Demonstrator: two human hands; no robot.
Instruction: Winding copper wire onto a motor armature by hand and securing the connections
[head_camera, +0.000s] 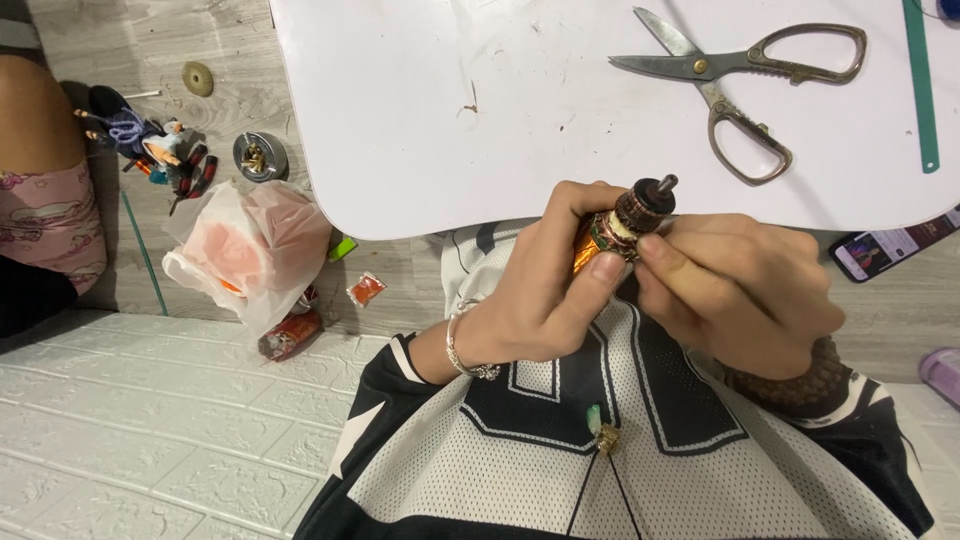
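My left hand (545, 290) grips a small motor armature (628, 222) with copper windings, a dark ribbed commutator and a short metal shaft pointing up. My right hand (735, 285) pinches the same part from the right, its fingertips on the windings just below the commutator. Both hands hover over my lap, in front of the near edge of a white table (480, 130). A silver bracelet circles my left wrist, and a beaded band is on my right wrist.
Large metal scissors (745, 85) lie open on the table's far right, beside a green ruler (920, 85). On the floor to the left sit a white plastic bag (250, 250), small parts and tools (150, 140). A phone (890, 245) lies at right. Another person's leg (40, 190) is at far left.
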